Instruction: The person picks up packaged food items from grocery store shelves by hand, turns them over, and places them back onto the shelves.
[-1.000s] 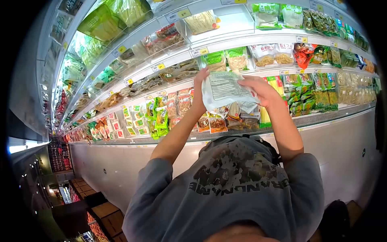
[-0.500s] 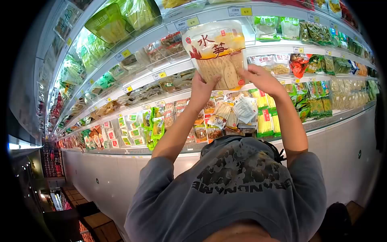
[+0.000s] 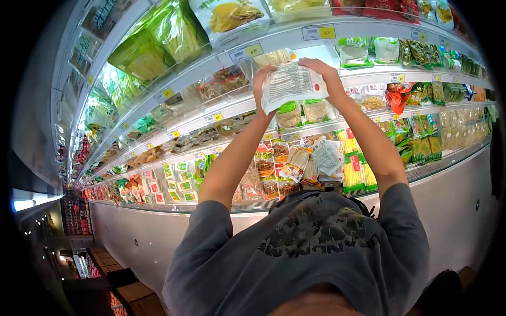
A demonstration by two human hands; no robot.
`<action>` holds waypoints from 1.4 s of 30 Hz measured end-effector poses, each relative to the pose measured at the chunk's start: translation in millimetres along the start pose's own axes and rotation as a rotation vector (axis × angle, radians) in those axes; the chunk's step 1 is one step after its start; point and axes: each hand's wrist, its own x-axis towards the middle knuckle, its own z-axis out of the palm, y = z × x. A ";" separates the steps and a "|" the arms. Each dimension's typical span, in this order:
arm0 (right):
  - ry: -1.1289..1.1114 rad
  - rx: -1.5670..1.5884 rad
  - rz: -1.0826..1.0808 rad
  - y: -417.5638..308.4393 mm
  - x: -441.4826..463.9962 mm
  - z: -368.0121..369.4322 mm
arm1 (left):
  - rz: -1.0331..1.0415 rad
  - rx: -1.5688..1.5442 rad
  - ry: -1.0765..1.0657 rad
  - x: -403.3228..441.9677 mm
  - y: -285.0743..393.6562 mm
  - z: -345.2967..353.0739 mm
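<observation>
Both hands hold a sealed bag of bamboo shoots [image 3: 292, 84] at the second shelf from the top. Its white back, covered in small print with a red mark, faces me, and the bag is tilted. My left hand [image 3: 262, 83] grips the left edge. My right hand [image 3: 328, 78] is closed on the right edge, fingers over the top. Just behind the bag, a pack of pale strips [image 3: 274, 57] shows on the shelf. Green-and-clear packs [image 3: 315, 109] sit on the shelf below it.
Chilled shelves with price tags [image 3: 318, 32] curve across the view. Loose packs lie piled on the bottom shelf, including a white bag lying face down [image 3: 328, 156] beside yellow-and-green packs [image 3: 354, 163]. Bagged greens [image 3: 158, 47] fill the upper left. Cardboard boxes [image 3: 138, 297] stand at lower left.
The bag has turned from its printed front to its white back and tipped toward the shelf. Both hands have moved up and regripped its side edges.
</observation>
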 end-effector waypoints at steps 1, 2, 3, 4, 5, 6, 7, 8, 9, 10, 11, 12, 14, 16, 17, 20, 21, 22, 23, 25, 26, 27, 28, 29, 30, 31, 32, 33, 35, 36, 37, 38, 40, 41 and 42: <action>0.017 -0.042 -0.017 9.2 9.0 3.6 | -0.049 0.002 -0.029 9.9 -12.9 -2.0; 0.032 -0.083 -0.034 17.4 15.2 7.4 | -0.111 -0.112 -0.038 10.5 -23.6 -1.6; -0.021 -0.061 0.067 20.2 21.8 6.4 | -0.175 -0.224 -0.040 15.1 -20.8 0.3; -0.025 -0.093 0.111 29.9 29.9 11.3 | -0.221 0.149 -0.068 19.5 -9.0 -0.9; -0.057 -0.139 0.132 45.9 36.1 15.3 | -0.279 0.144 -0.068 21.6 -22.2 -4.4; -0.087 -0.185 0.155 53.5 42.6 17.8 | -0.335 0.140 -0.070 27.6 -24.5 -6.0; -0.163 -0.209 0.161 61.0 46.0 14.8 | -0.494 0.228 -0.100 30.3 -25.3 -10.4; -0.223 -0.173 0.185 67.2 49.0 14.9 | -0.648 0.318 -0.128 33.6 -25.9 -14.5; -0.206 -0.169 0.194 71.3 53.5 15.1 | -0.647 0.262 -0.088 37.1 -26.8 -15.1; -0.235 -0.132 0.317 74.8 57.0 17.1 | -0.648 0.205 -0.048 38.9 -27.4 -15.5; -0.264 -0.094 0.436 77.6 59.7 18.6 | -0.714 0.108 -0.053 41.0 -27.8 -16.0; -0.252 -0.090 0.446 81.3 60.7 19.5 | -0.716 0.113 -0.069 44.9 -28.9 -13.0; -0.171 -0.105 0.514 87.2 62.2 23.7 | -0.710 0.192 0.034 49.9 -30.3 -8.3; -0.206 -0.072 0.638 98.4 72.7 27.1 | -0.695 0.134 0.038 54.7 -10.7 2.0; -0.185 -0.134 0.599 106.0 71.4 29.3 | -0.679 0.123 0.015 54.8 -9.4 2.9; -0.196 -0.230 0.599 100.5 76.3 29.7 | -0.640 0.203 -0.015 51.8 -14.0 5.3; -0.213 -0.211 0.574 101.7 75.6 30.8 | -0.617 0.233 -0.026 49.7 -12.8 4.6; -0.228 -0.192 0.549 103.3 74.5 31.0 | -0.593 0.263 -0.038 50.0 -12.3 5.1; -0.181 -0.149 0.450 103.2 71.0 34.0 | -0.549 0.356 -0.057 46.6 -20.5 2.1; -0.184 -0.086 0.427 97.4 68.7 41.4 | -0.490 0.428 -0.053 46.1 -7.2 7.0; -0.139 -0.077 0.416 93.9 68.0 47.5 | -0.453 0.538 -0.065 43.4 0.8 8.2; -0.136 -0.082 0.456 95.3 69.2 52.9 | -0.398 0.560 -0.083 40.7 -0.5 7.6; -0.137 -0.079 0.454 97.2 68.9 55.6 | -0.344 0.583 -0.100 38.1 -1.6 6.2; -0.099 -0.076 0.455 98.6 68.0 58.9 | -0.292 0.607 -0.152 35.7 -2.3 3.6; -0.062 -0.074 0.456 96.7 67.7 60.3 | -0.255 0.613 -0.178 31.7 -4.8 2.6; -0.050 -0.111 0.440 95.3 66.8 59.7 | -0.227 0.667 -0.213 26.6 -7.6 4.1; -0.080 -0.130 0.473 94.5 67.5 58.2 | -0.199 0.718 -0.249 20.4 -9.6 5.1; -0.106 -0.170 0.439 91.8 71.1 55.1 | -0.146 0.896 -0.362 16.0 -10.4 4.9; -0.189 -0.204 0.489 85.8 74.8 48.7 | -0.126 0.885 -0.422 9.5 -15.2 6.2; -0.250 -0.198 0.573 73.3 76.5 40.6 | -0.106 0.876 -0.478 7.2 -17.0 6.4; -0.248 -0.214 0.594 76.4 74.4 40.7 | -0.119 0.889 -0.508 7.9 -16.1 5.1; -0.116 -0.266 0.511 76.4 66.1 38.8 | -0.120 0.927 -0.541 8.0 -21.7 2.3; -0.014 -0.081 0.512 53.4 46.0 13.4 | -0.074 0.969 -0.553 9.6 -25.8 -0.6; -0.002 -0.065 0.485 36.2 34.6 -3.3 | -0.113 0.950 -0.573 10.1 -22.2 -0.1; 0.035 0.058 0.504 22.0 18.8 -17.7 | -0.097 0.998 -0.595 11.0 -26.4 -1.3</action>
